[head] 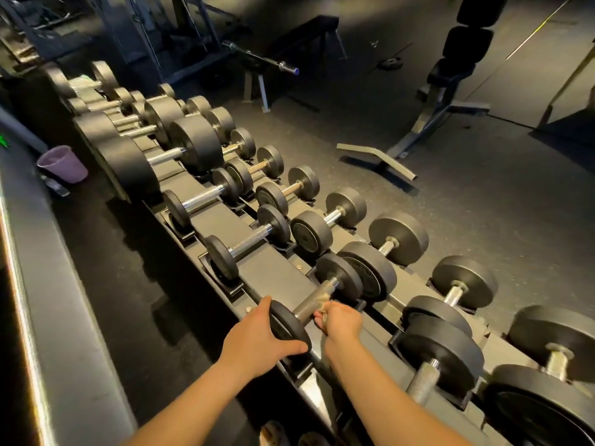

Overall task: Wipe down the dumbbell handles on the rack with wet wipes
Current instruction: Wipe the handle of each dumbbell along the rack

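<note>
A long black rack (267, 272) holds several dumbbells in two rows, running from far left to near right. My left hand (254, 339) grips the near black head (288, 326) of a small dumbbell at the front of the rack. My right hand (339, 321) curls round the near part of its knurled metal handle (317, 299), pinching a pale wet wipe (323, 300) against it. Only a small piece of the wipe shows above my fingers.
A purple bin (62, 164) stands on the floor behind the rack at left. A grey ledge (48, 284) runs along the left edge. An adjustable bench (450, 91) and a barbell (260, 57) on a stand sit across the dark rubber floor.
</note>
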A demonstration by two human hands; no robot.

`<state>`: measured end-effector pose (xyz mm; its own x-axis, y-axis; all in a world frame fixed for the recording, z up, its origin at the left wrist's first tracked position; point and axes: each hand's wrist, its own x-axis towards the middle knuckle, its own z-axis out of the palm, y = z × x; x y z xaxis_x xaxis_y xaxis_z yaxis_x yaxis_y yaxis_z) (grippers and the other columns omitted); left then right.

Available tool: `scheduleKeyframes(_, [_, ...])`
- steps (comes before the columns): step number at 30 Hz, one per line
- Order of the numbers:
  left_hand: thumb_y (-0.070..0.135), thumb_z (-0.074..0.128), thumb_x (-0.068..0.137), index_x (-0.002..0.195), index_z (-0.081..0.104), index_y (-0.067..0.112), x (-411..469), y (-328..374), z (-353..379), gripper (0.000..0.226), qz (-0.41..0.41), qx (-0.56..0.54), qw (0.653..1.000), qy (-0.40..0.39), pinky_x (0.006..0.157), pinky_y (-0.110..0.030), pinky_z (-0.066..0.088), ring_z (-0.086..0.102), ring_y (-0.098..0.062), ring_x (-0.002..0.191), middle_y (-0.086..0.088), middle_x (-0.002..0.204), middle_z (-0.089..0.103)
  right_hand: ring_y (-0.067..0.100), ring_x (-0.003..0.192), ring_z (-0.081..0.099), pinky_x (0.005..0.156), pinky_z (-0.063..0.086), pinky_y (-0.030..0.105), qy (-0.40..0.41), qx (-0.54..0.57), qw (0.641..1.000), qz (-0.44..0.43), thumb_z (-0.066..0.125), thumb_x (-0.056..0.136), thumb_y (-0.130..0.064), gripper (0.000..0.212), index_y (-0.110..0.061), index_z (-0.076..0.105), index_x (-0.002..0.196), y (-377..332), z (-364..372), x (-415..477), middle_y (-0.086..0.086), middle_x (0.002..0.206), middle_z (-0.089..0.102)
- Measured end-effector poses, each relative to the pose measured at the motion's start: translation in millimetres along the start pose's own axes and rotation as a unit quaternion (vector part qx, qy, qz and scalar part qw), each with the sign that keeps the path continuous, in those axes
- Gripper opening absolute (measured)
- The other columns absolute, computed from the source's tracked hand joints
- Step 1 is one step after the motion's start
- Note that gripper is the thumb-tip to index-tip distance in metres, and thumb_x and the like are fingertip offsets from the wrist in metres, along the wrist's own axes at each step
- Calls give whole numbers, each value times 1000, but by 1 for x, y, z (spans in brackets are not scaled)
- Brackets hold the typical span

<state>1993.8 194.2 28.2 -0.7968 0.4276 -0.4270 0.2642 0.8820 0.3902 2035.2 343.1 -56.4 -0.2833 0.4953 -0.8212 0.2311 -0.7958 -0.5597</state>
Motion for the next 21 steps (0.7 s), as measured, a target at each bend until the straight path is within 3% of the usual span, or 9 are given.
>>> scheduleKeyframes(4, [76,80,60,163,15,27,-2,1,-1,131,0,-1,1000,-3,106,-33,46,51,-18,135,7,156,44,19,71,58,68,51,31,-14,40,999,5,48,101,1,24,7,58,122,-23,0,11,7,82,57])
scheduleKeyframes(6, [76,81,60,163,14,28,-2,1,0,132,-2,-4,1000,-4,107,-33,46,51,-18,135,7,156,45,20,73,60,67,52,33,24,24,999,-4,52,103,-11,13,-2,61,107,-23,9,11,7,82,59])
scheduleKeyframes(8, [75,81,60,163,14,27,-2,2,0,132,-3,-4,1000,-6,107,-32,46,52,-17,133,7,154,46,24,77,66,77,59,41,74,0,997,-5,55,101,-21,20,-5,64,93,-18,14,7,9,80,65])
scheduleKeyframes(11, [75,81,60,162,15,27,-1,3,-1,131,-3,0,1000,-7,105,-32,48,54,-17,129,7,151,48,27,82,72,78,63,45,33,41,998,39,48,104,-13,19,-9,65,99,-14,12,6,13,88,72])
scheduleKeyframes(14, [76,81,59,162,19,24,2,1,-1,130,-5,0,1000,-13,99,-27,47,55,-16,127,7,148,50,26,69,72,57,60,36,-6,-50,998,36,41,106,-13,25,-5,64,102,-8,9,1,17,80,72])
scheduleKeyframes(16, [78,80,55,161,20,24,4,-1,-3,134,-7,-10,1000,-16,100,-27,48,55,-14,127,8,147,52,24,59,67,48,54,31,-36,-131,990,33,43,103,-8,22,-3,63,94,-1,7,-11,15,73,69])
scheduleKeyframes(19, [82,79,50,162,20,24,6,-3,-6,139,-12,-16,999,-25,107,-33,48,53,-16,133,7,152,50,25,68,64,57,55,34,-80,-227,970,21,51,90,-4,17,-1,67,93,5,2,-16,14,79,67])
scheduleKeyframes(21, [82,79,50,162,21,25,6,-3,-8,138,-14,-20,999,-29,107,-33,48,52,-16,134,6,153,49,29,75,69,73,63,45,-125,-269,955,-9,60,82,-10,16,-6,75,85,5,-3,-14,16,80,71])
